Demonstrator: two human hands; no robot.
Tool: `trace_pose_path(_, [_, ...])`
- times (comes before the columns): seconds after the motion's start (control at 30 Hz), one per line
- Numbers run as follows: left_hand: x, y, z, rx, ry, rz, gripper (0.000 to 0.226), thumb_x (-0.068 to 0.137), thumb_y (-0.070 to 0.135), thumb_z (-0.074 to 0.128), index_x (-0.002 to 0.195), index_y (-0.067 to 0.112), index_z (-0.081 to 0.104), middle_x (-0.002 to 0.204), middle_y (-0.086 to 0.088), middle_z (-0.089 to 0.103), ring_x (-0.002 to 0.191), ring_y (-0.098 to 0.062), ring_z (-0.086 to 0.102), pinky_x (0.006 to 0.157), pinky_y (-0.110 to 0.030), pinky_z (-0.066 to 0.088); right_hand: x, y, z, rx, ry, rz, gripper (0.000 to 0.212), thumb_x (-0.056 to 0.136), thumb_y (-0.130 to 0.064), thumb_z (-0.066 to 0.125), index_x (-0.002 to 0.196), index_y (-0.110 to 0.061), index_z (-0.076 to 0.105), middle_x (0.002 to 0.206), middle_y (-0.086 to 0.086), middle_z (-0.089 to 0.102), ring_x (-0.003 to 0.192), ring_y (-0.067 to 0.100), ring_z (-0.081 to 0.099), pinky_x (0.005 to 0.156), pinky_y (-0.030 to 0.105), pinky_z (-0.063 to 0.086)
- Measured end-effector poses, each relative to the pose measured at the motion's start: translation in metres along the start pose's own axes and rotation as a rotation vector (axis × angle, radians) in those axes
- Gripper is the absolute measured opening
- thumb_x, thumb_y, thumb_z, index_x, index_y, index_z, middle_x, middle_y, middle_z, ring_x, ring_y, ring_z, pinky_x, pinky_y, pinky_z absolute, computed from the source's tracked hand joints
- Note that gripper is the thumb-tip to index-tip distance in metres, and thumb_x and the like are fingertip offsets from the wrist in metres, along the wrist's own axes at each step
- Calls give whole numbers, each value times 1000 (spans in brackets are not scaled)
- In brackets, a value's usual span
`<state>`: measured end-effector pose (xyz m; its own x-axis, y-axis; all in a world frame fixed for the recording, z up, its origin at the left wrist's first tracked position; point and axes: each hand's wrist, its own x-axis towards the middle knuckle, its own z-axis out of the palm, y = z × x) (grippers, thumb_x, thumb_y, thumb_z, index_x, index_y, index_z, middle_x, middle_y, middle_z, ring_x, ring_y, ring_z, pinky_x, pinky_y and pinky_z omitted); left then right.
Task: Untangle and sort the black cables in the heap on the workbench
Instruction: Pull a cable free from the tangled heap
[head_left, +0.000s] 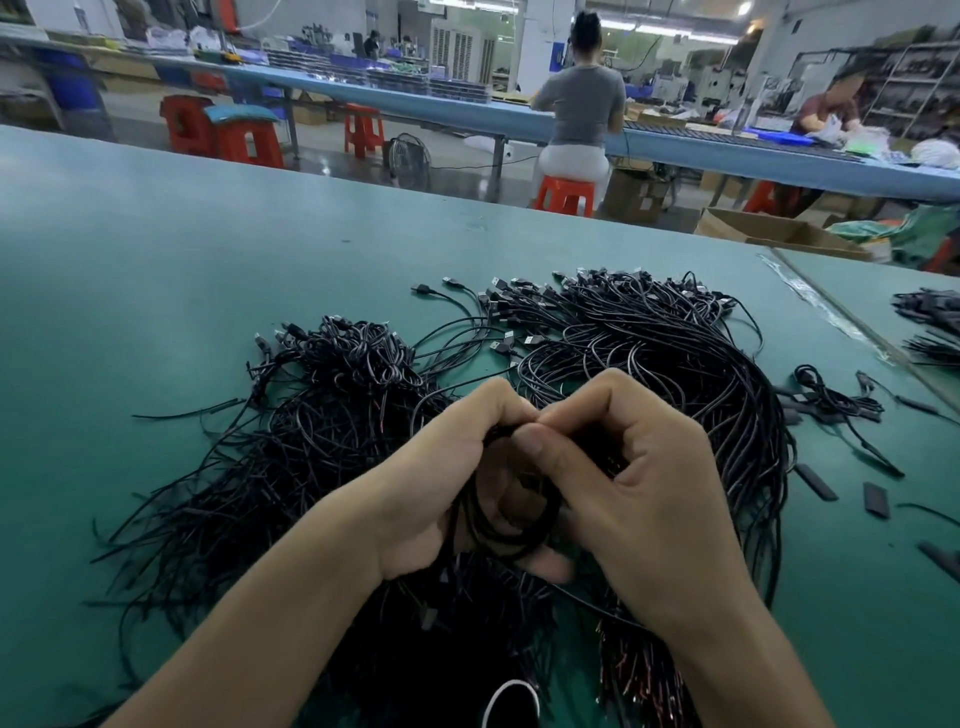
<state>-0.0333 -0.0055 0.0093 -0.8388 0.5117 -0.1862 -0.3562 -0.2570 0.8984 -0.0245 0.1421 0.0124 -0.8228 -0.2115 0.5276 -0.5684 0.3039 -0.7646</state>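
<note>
Green counter (156, 270) fills the view, and the heap of black cables (649, 353) sprawls across its middle, down to the near edge, with plugs bunched at the far side. Above the heap's near part, the left hand (431, 493) and right hand (639, 483) meet knuckle to knuckle. Both grips are curled tight, pinching a small loop of cables (498, 525) that hangs between the palms. Over toward the right edge, short black sleeves (816, 482) lie scattered, well apart from the hands.
</note>
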Motion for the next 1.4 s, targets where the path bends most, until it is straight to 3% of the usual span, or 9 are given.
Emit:
trace_pose_path(0.13, [1,-3,3,142,-13,-47,68,99,52,27,68,12,72,63,-13,64,43,-17,58,35,-17,42,0,1,-3,76,48,40,18,85,-15,76,76,-24,62,72,-4,69,42,11,60,39,28,49])
trace_pose_path(0.27, [3,-7,3,175,71,-30,68,91,74,35,59,24,68,54,-2,52,35,-8,38,32,-10,24,2,4,-3,24,77,37,20,84,-13,77,75,-24,64,73,-8,68,65,13,65,57,32,54])
trace_pose_path(0.4, [2,-8,-3,204,14,19,72,79,89,35,60,26,64,53,7,42,39,-4,25,34,-10,20,3,3,-3,35,79,33,18,86,-16,76,76,-25,64,72,-4,67,60,16,62,54,24,49])
trace_pose_path(0.63, [5,-8,-7,198,148,111,61,86,77,43,54,25,44,49,9,29,37,-7,22,35,-12,20,4,1,-2,26,124,35,14,84,-17,77,82,-25,66,76,-11,68,65,9,66,58,12,46])
trace_pose_path(0.77, [4,1,-18,131,361,223,59,95,64,40,50,26,44,50,2,47,39,-12,45,32,-17,30,2,12,-4,-119,138,210,17,87,-40,70,97,-38,56,88,-19,63,74,3,63,61,12,47])
trace_pose_path(0.87, [1,3,-22,131,416,294,58,95,63,41,50,26,45,47,3,49,30,-7,37,30,-12,24,1,16,2,-194,113,263,13,91,-36,67,90,-35,54,85,-24,62,64,2,61,56,12,45])
trace_pose_path(1.1, [7,2,-27,-55,644,375,61,101,56,39,50,24,50,41,5,32,28,-7,23,29,-13,17,-8,10,13,-434,-501,347,24,84,-53,70,84,-29,69,72,-13,67,65,1,63,62,25,56])
trace_pose_path(1.23, [7,4,-30,-58,699,351,64,100,56,40,47,23,51,40,8,29,29,-7,21,29,-14,17,-15,2,32,-640,-472,324,43,79,-69,63,81,-26,64,77,-10,61,74,8,61,65,30,54])
trace_pose_path(1.4, [6,4,-29,15,698,333,59,98,60,43,56,20,55,42,9,30,33,-7,20,31,-18,16,-21,-7,44,-719,-477,316,44,84,-67,60,83,-23,57,81,-10,49,80,20,56,66,32,44])
